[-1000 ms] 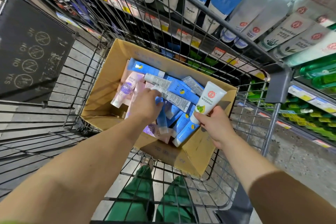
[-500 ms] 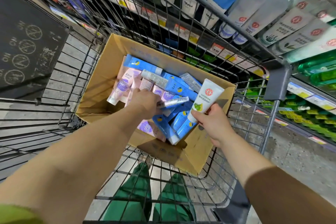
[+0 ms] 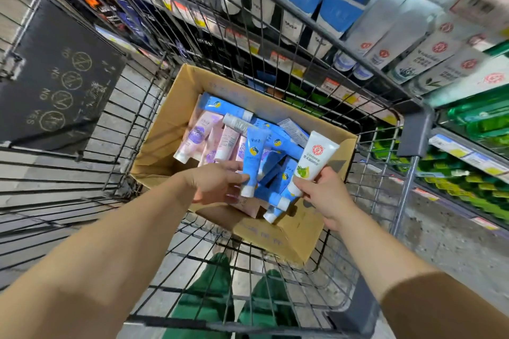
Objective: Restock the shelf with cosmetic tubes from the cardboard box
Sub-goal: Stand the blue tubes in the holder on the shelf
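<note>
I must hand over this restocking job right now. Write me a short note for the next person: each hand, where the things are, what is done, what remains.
Left hand: holds a blue tube upright, cap down, lifted above the cardboard box.
Right hand: holds a white tube with a green leaf print, cap down, over the box's right side.
Box: sits in the wire cart, many blue and pink tubes inside.
Shelf: beyond the cart, on the right, with similar white tubes.
Done: two tubes picked.
Left: place both on the shelf, then continue with the rest.
</note>
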Motion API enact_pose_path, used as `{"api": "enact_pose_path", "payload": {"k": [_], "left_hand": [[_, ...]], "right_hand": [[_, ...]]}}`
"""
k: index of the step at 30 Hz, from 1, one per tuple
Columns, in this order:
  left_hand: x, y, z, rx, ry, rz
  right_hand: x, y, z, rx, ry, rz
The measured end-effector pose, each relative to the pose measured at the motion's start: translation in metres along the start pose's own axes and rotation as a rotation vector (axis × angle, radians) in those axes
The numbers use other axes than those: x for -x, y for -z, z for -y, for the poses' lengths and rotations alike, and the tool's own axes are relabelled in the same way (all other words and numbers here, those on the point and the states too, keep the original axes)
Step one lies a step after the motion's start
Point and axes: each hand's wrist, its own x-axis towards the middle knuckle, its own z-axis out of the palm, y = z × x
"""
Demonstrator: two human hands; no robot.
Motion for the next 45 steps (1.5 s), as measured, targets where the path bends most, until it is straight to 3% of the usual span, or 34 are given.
{"api": "enact_pose_path", "payload": {"k": [14,21,28,36,45], "left_hand": [[-0.004,-0.004,0.007,-0.108,0.032,-0.149],[0.019,-0.012,-0.008,-0.127,-0.027,-0.059],[0.081,-0.049,-0.066,-0.197,-0.13,0.053],[0.157,-0.133,-0.178,-0.389,-0.382,0.073],[0.194,-0.302,-0.231,-0.727,-0.755,0.047]], "right_hand": [[0.003,-0.002,-0.009,0.005,-0.003,-0.006],[0.021,0.0,0.005,-0.034,-0.014,0.004],[0.072,0.009,0.064,-0.063,0.048,0.008],[0.157,0.051,0.155,-0.106,0.305,-0.045],[0.242,0.183,0.191,-0.277,0.528,-0.131]]}}
